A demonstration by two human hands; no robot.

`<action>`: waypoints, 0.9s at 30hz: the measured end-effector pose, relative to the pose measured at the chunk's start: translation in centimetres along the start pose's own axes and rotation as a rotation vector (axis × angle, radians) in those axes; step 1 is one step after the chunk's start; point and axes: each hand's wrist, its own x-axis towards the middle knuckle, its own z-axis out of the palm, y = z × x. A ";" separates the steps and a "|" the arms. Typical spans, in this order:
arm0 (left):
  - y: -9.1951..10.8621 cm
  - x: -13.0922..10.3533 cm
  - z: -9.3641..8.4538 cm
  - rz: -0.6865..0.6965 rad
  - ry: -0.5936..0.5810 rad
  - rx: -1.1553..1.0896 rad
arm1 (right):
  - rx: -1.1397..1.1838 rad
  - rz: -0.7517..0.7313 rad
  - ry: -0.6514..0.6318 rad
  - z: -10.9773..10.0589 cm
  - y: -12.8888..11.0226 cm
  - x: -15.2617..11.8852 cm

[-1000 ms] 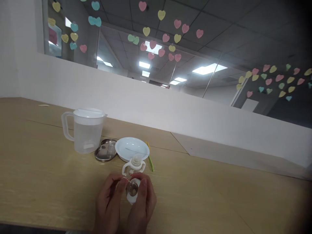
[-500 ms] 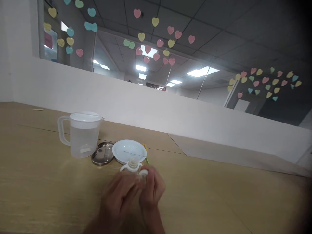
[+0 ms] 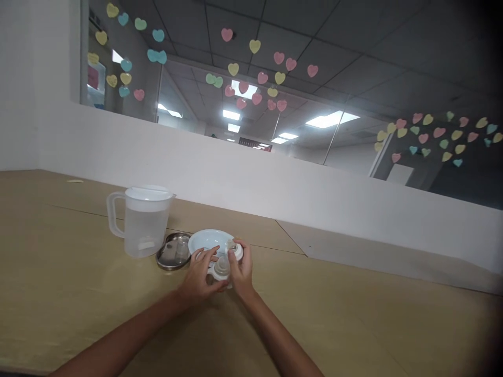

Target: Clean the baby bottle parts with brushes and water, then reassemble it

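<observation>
My right hand (image 3: pixel 242 269) is closed around a white screw ring (image 3: pixel 236 250) with a clear, teat-like middle. Just left of it, a small bottle (image 3: pixel 222 266) with a clear open-looking neck and a white handled collar is partly covered by my hands. My left hand (image 3: pixel 202 275) reaches around the bottle's left side, fingers spread and thumb near its front; whether it touches the bottle is hard to tell. Right behind the hands lies a pale blue-white bowl (image 3: pixel 204 238), partly hidden by my fingers.
A lidded clear plastic pitcher (image 3: pixel 145 225) holding liquid stands at left. Beside it is an oval metal tray (image 3: pixel 165 259) with a small clear cup (image 3: pixel 183 250) in it. A white wall (image 3: pixel 236 173) with windows above borders the wooden table (image 3: pixel 98 303).
My hands have moved apart from their blurred, close position. The right has lifted the white ring up and rightward; the left has spread its fingers by the bottle. The view has shifted slightly.
</observation>
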 end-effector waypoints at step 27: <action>-0.3 -1.0 0.4 -0.112 0.162 0.002 | -0.131 -0.048 0.003 0.2 2.0 -2.6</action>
